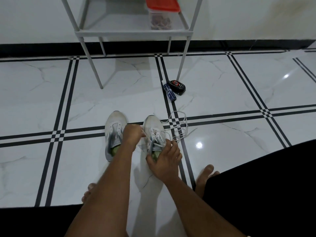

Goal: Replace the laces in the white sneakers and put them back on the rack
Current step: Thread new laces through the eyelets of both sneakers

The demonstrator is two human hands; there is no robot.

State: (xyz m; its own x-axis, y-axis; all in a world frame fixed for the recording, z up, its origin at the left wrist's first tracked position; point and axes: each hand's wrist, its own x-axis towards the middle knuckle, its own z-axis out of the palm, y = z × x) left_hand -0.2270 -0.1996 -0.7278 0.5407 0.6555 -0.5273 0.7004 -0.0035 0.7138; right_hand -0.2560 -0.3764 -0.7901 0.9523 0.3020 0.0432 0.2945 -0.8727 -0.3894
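We pinch the lace (177, 124) with our left hand (130, 134), right hand (165, 158) gripping the right shoe (154, 134); the left shoe (114, 132) is unlaced, the rack (133, 32) waits.

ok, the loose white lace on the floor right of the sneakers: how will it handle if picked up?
Likely floppy: the loose lace lies in slack, overlapping loops on the floor tile. Probably very light, being thin cord. Lifted at one point, it would likely dangle and could tangle, since the loops cross one another.

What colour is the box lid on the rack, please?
Red lid, head view.
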